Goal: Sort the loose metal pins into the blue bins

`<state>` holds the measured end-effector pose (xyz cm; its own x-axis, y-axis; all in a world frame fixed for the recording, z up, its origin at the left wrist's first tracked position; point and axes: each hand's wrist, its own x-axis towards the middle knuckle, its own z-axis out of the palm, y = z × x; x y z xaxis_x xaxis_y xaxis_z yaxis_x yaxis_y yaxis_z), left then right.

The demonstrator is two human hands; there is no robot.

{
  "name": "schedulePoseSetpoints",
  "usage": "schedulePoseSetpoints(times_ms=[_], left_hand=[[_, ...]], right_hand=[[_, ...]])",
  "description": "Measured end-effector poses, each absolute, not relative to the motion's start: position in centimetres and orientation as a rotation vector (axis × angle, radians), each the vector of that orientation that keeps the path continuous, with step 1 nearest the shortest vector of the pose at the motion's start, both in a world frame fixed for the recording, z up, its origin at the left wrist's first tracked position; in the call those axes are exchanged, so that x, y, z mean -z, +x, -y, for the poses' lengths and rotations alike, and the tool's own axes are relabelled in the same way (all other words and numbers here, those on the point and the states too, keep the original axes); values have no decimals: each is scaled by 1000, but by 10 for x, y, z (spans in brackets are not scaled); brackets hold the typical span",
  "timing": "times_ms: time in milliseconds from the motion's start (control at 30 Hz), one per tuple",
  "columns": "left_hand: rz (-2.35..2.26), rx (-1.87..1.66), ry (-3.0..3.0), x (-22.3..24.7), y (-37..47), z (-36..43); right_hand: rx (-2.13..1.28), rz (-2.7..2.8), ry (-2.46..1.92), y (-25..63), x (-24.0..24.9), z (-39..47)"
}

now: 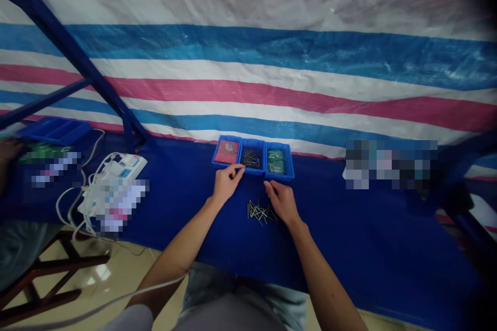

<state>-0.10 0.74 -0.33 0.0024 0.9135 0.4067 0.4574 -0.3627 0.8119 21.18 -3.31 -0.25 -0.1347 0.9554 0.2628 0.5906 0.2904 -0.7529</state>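
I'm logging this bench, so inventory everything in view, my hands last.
Bins: three, blue, centre row
Red contents: uncounted, red, left bin
Slender pieces: many, dark, middle bin
Packed pieces: uncounted, green and pale, right bin
Loose pieces: many, gold and silvery, before bins
Table: one, blue, under bins
Sheet: one, striped red, white and blue, behind
Frame beams: several, blue, upper left
Power strip: at least one, white, left
Cables: several, white, left
Divided tray: one, blue, far left
Green items: uncounted, green, before tray
Stool: one, brown, lower left
Pixelated items: uncounted, mixed, left and right
Another person's hand: one, shadowed, left edge
Left hand: one, bare, by middle bin
Right hand: one, bare, beside loose pieces
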Motion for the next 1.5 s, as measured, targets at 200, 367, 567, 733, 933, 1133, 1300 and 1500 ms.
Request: schedulePoseSetpoints(times_ms=[200,367,567,733,933,1133,1300,1500], left_hand=[[-1296,-1070,1974,2,-1,-5],[-1293,-858,2080,0,0,-6],[-1322,-836,2078,1,-1,-7],[-1324,-832,2078,1,0,-7],[-1324,-835,2083,1,-1,-7],[-1331,-824,2080,2,-1,-7],[-1331,-815,2089,1,0,-7],[-1363,-774,2105,2,0,-7]], right_hand=[[-811,1830,-1347,220,4,26],[-1041,1931,-1196,239,0,23],[-1345,1928,-1110,260,-4,23],[-1389,1918,-1175,263,-4,27],[-1314,1991,-1270,258,-10,32],[-1220,2047,-1316,252,-13,34],[-1216,2032,-1278,252,-14,35],[-1324,1937,-1186,258,-12,35]])
